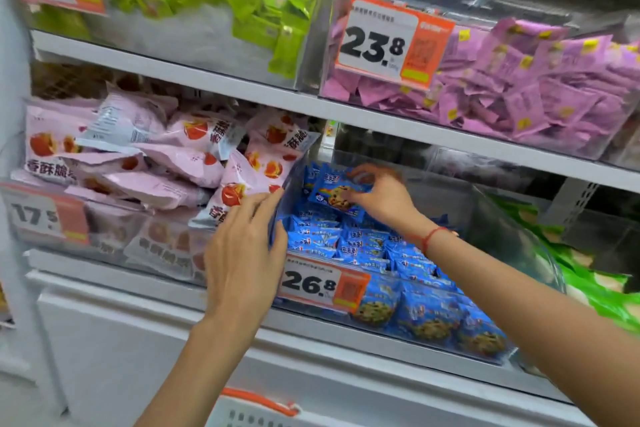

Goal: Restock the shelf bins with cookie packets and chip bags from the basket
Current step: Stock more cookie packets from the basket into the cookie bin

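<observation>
right fingers (360, 180): from where I'm watching, they're pinched round a blue cookie packet (337, 191), held up over the pile at the back of the clear bin (512, 229). Fingertips are a bit smeared, so the exact grip is hard to read.
left fingers (266, 208): straight, released, resting on the bin's left wall where it meets the pink bags (138, 152); thumb sits on the blue side.
left hand (242, 263): covers the join between the two bins, so I can't see that corner.
right hand (381, 196): thin red string round the wrist.
packet look: glossy blue film, crimped ends, a chocolate-chip cookie printed on the front. Same packets fill the bin below in rough rows.
bin: see-through hard plastic, rounded right corner, a 26.8 price tag (323, 282) clipped on the front.
neighbours: puffy pink pillow bags heaped left, green packs (588, 284) right, cut off by the edge.
basket (256, 409): only a white slotted rim and orange handle peek in at the bottom.
upper shelf: blurry green and purple sachets.
</observation>
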A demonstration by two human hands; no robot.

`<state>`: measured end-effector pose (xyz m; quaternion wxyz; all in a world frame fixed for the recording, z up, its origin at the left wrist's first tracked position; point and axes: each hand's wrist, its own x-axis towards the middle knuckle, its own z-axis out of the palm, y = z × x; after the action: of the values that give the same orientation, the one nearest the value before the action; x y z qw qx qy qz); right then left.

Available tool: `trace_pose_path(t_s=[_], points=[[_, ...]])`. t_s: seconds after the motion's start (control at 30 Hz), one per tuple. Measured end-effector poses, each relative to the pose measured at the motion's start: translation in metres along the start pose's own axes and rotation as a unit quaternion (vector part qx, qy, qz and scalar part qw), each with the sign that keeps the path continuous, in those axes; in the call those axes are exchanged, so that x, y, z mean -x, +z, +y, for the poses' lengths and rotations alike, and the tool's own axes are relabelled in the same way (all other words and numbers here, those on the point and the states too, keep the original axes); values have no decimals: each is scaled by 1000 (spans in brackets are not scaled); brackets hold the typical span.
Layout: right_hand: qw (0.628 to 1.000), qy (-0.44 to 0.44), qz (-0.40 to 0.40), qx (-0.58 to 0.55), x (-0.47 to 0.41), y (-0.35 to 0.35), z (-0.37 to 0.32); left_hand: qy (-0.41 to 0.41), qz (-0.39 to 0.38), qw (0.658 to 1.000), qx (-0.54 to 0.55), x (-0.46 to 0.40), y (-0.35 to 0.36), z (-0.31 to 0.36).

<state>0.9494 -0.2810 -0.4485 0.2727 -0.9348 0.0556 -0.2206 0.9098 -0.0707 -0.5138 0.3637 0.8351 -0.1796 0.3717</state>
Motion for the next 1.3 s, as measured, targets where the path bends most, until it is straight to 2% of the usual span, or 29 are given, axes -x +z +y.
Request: trace_pose_path(t_s=[0.13, 0.27, 0.33, 0.43, 0.57, 0.77, 0.9, 1.0, 1.13, 1.3], points=[[1000, -16, -11, 0, -35, 32, 5, -10, 4, 1000, -1, 0, 2, -2], [999, -19, 18, 37, -51, 48, 16, -15, 15, 1000, -4, 1, 4, -1], [994, -46, 37, 93, -51, 49, 20, -19, 20, 1000, -3, 1, 6, -1], [958, -104, 74, 256, -50, 49, 21, -21, 18, 1000, 1, 2, 7, -1], [942, -159, 51, 290, -50, 50, 17, -30, 14, 999, 21, 3, 8, 0], [974, -112, 4, 199, -44, 60, 13, -29, 12, 999, 22, 3, 8, -2], [980, -86, -46, 175, -48, 55, 11, -19, 16, 999, 28, 3, 8, -3], [987, -73, -88, 113, -42, 41, 9, -17, 7, 999, 38, 3, 8, -6], [989, -116, -83, 44, -5, 13, 0, -17, -3, 999, 46, 3, 7, -5], [987, -122, -75, -71, 81, -16, -12, -12, -7, 999, 34, 7, 6, -4]])
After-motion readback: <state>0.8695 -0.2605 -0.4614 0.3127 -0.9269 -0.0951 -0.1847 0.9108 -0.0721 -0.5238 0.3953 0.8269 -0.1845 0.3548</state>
